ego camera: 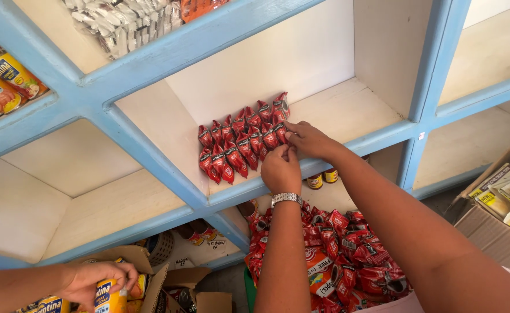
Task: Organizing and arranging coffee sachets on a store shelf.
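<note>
Sachets (240, 142) touch right hand (308, 139), left hand (281, 169).

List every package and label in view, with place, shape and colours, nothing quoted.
Red sachets: two rows in the middle shelf compartment, small glossy pouches; both hands, left hand and right hand, touch the rows' right end.
Loose sachet pile: below the shelf, red pouches.
Yellow cans: left compartment, yellow with blue bands.
Clear packets: top compartment, whitish.
Yellow-and-white cartons: cardboard box, right.
Yellow can: held by another person's hand, lower left.
</note>
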